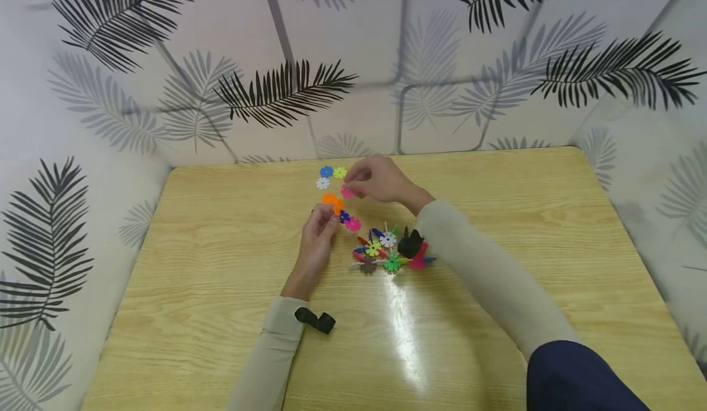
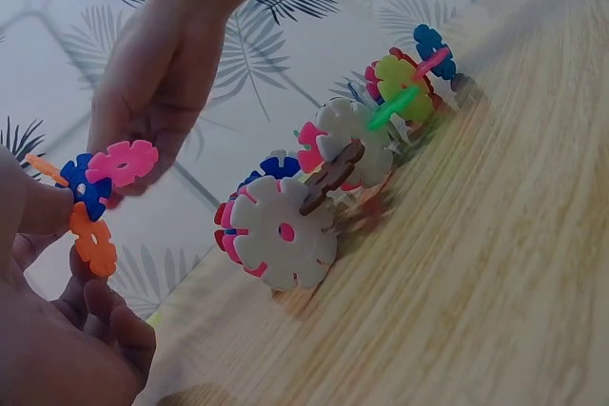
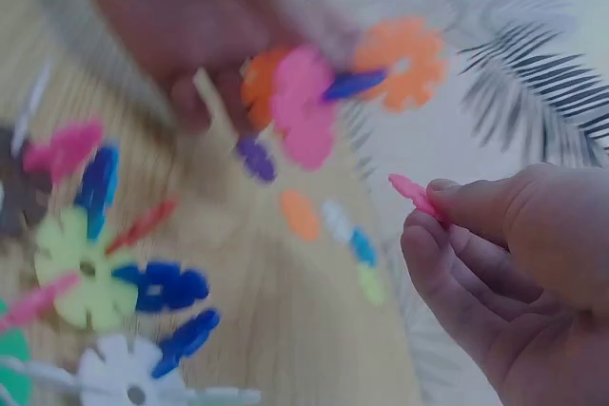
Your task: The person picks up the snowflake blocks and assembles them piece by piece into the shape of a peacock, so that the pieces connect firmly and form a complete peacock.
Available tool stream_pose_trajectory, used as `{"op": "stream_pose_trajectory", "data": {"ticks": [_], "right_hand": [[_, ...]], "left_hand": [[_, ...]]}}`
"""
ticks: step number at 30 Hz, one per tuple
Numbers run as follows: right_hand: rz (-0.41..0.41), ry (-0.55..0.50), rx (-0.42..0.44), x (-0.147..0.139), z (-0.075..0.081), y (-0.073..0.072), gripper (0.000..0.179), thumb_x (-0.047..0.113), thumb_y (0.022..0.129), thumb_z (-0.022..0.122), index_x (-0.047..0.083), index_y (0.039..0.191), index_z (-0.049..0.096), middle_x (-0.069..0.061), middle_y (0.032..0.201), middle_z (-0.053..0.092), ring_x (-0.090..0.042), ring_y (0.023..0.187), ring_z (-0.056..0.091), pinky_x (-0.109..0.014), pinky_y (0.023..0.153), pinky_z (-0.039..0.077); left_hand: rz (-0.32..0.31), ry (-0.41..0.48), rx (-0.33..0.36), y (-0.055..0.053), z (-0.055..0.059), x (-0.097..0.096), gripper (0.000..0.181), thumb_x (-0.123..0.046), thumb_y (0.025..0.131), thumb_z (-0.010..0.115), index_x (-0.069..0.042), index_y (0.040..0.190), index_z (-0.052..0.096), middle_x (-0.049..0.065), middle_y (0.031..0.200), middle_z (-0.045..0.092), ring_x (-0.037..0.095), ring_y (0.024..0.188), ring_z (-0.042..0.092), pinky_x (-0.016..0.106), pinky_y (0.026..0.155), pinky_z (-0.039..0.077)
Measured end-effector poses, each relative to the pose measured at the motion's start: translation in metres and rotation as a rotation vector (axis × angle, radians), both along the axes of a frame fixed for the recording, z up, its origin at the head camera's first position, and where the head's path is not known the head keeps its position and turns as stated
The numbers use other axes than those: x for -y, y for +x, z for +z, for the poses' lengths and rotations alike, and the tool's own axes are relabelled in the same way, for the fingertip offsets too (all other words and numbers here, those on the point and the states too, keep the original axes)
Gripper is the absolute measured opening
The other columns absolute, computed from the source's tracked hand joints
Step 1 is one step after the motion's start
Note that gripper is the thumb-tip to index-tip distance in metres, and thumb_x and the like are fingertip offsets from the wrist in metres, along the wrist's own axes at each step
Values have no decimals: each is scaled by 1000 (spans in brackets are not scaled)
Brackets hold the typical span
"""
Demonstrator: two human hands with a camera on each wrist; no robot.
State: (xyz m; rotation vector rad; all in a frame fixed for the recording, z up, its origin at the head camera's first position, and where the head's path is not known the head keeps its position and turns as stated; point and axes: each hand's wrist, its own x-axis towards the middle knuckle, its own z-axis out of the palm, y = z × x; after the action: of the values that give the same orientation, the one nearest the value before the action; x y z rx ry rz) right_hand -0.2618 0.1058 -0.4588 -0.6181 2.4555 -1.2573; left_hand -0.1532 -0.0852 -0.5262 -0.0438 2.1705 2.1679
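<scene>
Between its thumb and fingers my left hand (image 1: pixel 317 233) holds a small chain of notched plastic flower discs, raised off the table. The chain joins orange discs (image 2: pixel 92 244), a dark blue disc (image 2: pixel 86 187) and a pink disc (image 2: pixel 122 163). My right hand (image 1: pixel 378 179) pinches a single pink disc (image 3: pixel 416 197) by its edge, a little beyond the chain. In the right wrist view a gap shows between this disc and the chain. Part of the chain is hidden behind the left fingers.
A larger structure of interlocked multicoloured discs (image 1: pixel 392 262) stands on the wooden table (image 1: pixel 221 288), right of my left hand and below my right forearm. Loose blue (image 1: pixel 326 171), yellow-green (image 1: pixel 339 172) and white (image 1: pixel 323 183) discs lie near the back edge. A leaf-patterned wall covering (image 1: pixel 353 116) rises behind.
</scene>
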Motion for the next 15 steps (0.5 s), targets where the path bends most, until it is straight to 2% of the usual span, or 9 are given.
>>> {"op": "stream_pose_trajectory", "data": {"ticks": [7,12,15], "right_hand": [[-14,-181,114,-12,10,20,19,14,107,72,3,120,80,-14,110,83,-41,99,78,-57,96,65],[-38,-202,133,-14,10,29,19,15,107,72,5,120,80,-13,111,83,-41,100,78,-56,97,65],[-46,-211,161,-17,10,33,19,15,108,71,4,121,80,-14,112,83,-46,104,77,-56,98,65]], "left_hand": [[-21,48,16,1,1,0,12,-12,118,45,-12,122,56,-3,109,48,24,103,45,31,91,39],[-45,99,19,1,1,0,11,-10,117,46,-14,119,56,-5,107,49,20,101,44,30,89,38],[-66,124,28,1,1,0,12,-10,117,47,-17,119,57,-6,107,52,19,100,44,29,87,38]]}}
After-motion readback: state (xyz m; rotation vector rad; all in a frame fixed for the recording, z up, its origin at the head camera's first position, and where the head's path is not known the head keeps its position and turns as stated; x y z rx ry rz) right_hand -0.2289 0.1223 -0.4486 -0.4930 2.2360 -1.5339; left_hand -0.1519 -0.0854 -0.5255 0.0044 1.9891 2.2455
